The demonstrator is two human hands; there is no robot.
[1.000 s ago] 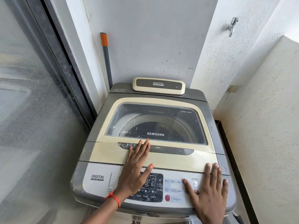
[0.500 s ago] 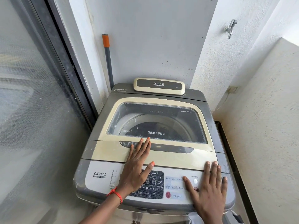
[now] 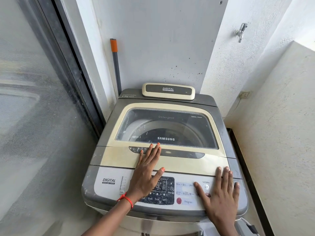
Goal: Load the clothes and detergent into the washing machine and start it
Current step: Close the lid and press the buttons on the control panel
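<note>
A grey and cream top-loading washing machine (image 3: 109, 133) stands in a narrow alcove with its glass lid (image 3: 179, 126) closed. Dark clothes (image 3: 163, 132) show in the drum through the glass. My left hand (image 3: 146, 174) lies flat, palm down, across the lid's front edge and the control panel (image 3: 185, 193), its fingertips at the lid's handle recess. My right hand (image 3: 219, 193) lies flat on the right side of the panel, its thumb near the round buttons. Neither hand holds anything. No detergent container is in view.
A mesh sliding door (image 3: 34, 116) runs along the left. A grey pole with an orange tip (image 3: 115, 65) leans in the corner behind the machine. A tap (image 3: 240, 32) sticks out of the right wall, with a wall socket (image 3: 244, 94) lower down.
The view has drifted slightly; both hands stay flat in the same places on the machine.
</note>
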